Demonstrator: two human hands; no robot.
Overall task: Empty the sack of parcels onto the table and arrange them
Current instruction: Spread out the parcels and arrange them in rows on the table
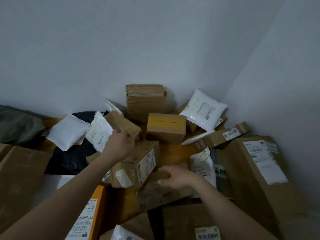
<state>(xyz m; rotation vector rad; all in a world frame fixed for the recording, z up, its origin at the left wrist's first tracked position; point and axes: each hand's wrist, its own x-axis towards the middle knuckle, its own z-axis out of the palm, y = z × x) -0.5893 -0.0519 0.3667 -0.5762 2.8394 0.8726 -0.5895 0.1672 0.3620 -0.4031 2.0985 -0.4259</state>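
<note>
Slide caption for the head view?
Left hand grips a tilted brown box; right hand holds a cardboard flap.

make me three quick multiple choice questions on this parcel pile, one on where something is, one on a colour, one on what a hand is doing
1. Where does the tall brown box stand?
A. against the back wall
B. at the near edge
C. under the left forearm

2. What colour is the flat bag lying under the two white mailers on the left?
A. red
B. black
C. yellow

3. What is the left hand doing?
A. hanging idle
B. pressing flat on the table
C. gripping a small brown parcel

Answers:
1. A, it rises at the far end of the pile with the wall right behind it.
2. B, a dark glossy bag shows below the white mailers.
3. C, its fingers curl over the parcel's edge, while the right hand has its own grip on a cardboard flap.
</note>
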